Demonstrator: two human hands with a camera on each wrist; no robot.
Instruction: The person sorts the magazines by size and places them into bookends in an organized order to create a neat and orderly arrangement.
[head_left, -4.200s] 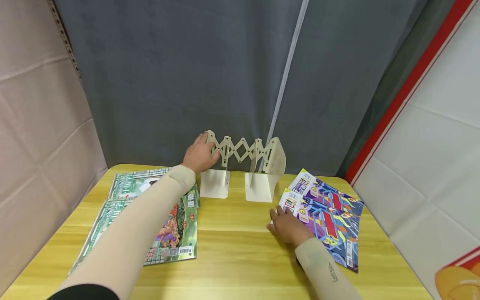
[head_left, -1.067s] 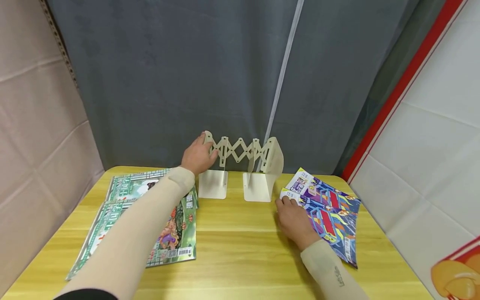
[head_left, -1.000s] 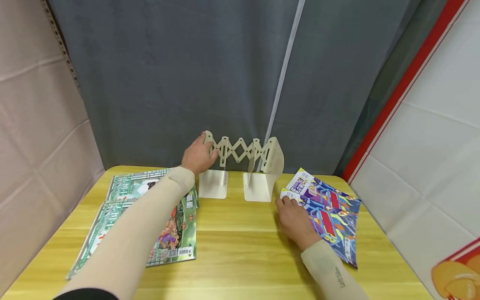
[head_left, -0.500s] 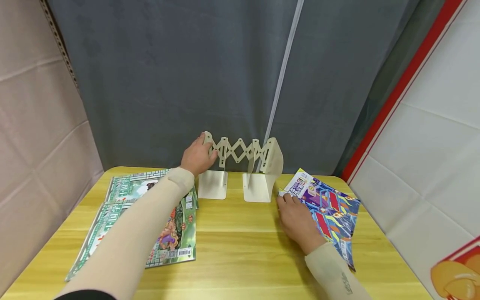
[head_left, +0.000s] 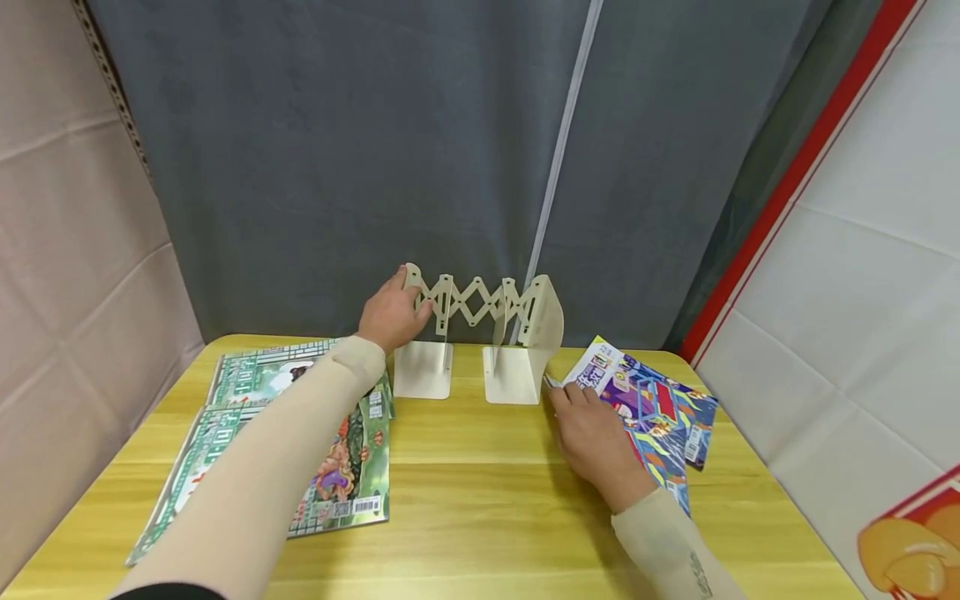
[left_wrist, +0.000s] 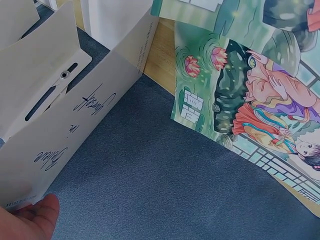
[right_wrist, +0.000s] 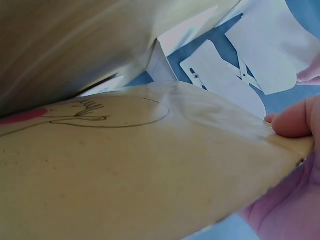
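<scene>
A cream extendable bookend [head_left: 512, 379] with scissor-like links stands upright at the back middle of the table. My left hand [head_left: 393, 315] holds its left end panel by the top edge; in the left wrist view the fingertips [left_wrist: 47, 212] wrap that panel's edge, beside handwriting-style lettering. To the right, my right hand [head_left: 596, 437] pinches the near edge of the upper purple-and-blue magazine [head_left: 663, 458], which is tilted up. Thumb and fingers grip the bent cover [right_wrist: 125, 175] in the right wrist view. A second, matching magazine [head_left: 701, 402] lies flat behind it.
Green illustrated magazines [head_left: 352, 467] lie overlapping at the left, partly under my left forearm. The wooden table [head_left: 465, 500] ends at a grey curtain [head_left: 337, 167] behind the bookend. A white-and-red sheet [head_left: 847, 317] hangs along the right side.
My right hand, first resting over the upper magazine's corner, has pinched its edge. That magazine has tilted up and shifted left, baring more of the one beneath. My left hand keeps its hold.
</scene>
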